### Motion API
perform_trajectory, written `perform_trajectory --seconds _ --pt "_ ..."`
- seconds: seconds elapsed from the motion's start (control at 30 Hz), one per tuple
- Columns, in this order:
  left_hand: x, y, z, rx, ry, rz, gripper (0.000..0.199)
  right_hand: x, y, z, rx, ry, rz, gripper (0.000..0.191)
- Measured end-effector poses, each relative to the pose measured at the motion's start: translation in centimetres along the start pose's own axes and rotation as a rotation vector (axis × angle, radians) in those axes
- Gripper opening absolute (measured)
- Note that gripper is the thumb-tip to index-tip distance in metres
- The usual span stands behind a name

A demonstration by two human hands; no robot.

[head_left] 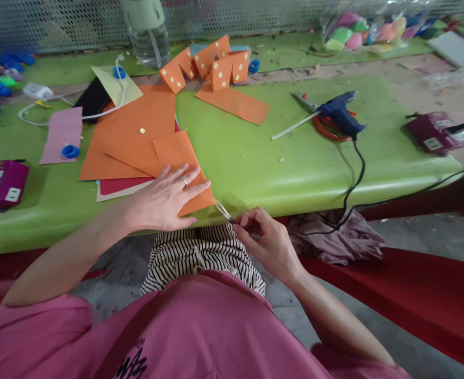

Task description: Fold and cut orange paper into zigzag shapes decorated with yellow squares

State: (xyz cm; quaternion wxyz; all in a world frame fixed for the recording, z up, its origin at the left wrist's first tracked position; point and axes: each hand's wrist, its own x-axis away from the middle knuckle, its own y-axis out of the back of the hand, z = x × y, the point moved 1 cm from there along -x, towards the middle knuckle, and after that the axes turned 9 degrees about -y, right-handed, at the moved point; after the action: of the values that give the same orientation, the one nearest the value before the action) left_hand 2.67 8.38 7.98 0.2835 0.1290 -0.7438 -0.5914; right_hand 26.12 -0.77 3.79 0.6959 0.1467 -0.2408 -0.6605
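My left hand (pixel 168 197) lies flat with its fingers spread, pressing on a folded orange paper (pixel 186 158) near the table's front edge. In the fingers of my right hand (pixel 265 237) is a pair of thin metal tweezers (pixel 224 211). Their far end meets the corner of the folded paper; whether they grip it I cannot tell. Beneath lies a larger orange sheet (pixel 125 131), with red paper (pixel 123 186) showing under its front edge. Folded orange pieces with pale dots (pixel 221 71) stand farther back, behind a flat orange strip (pixel 235 104).
A blue glue gun (pixel 340 113) rests on the right over orange-handled scissors (pixel 330 131), its cord trailing off the front edge. Purple boxes (pixel 2 183) sit at both sides. A water bottle (pixel 147 37) stands at the back. A white cable (pixel 123 95) crosses the papers.
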Motion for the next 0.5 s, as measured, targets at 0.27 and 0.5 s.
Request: perform_trajectory --seconds 0.27,0.5 --pt "-1.3 0.6 -1.1 -0.031 0.059 -0.059 0.054 0.2 1.2 0.4 -0.070 -0.048 -0.033 0.021" --pt "-2.4 0.3 -2.2 -0.078 0.084 -0.051 0.056 -0.1 2.5 1.2 0.068 -0.003 -0.070 0.018"
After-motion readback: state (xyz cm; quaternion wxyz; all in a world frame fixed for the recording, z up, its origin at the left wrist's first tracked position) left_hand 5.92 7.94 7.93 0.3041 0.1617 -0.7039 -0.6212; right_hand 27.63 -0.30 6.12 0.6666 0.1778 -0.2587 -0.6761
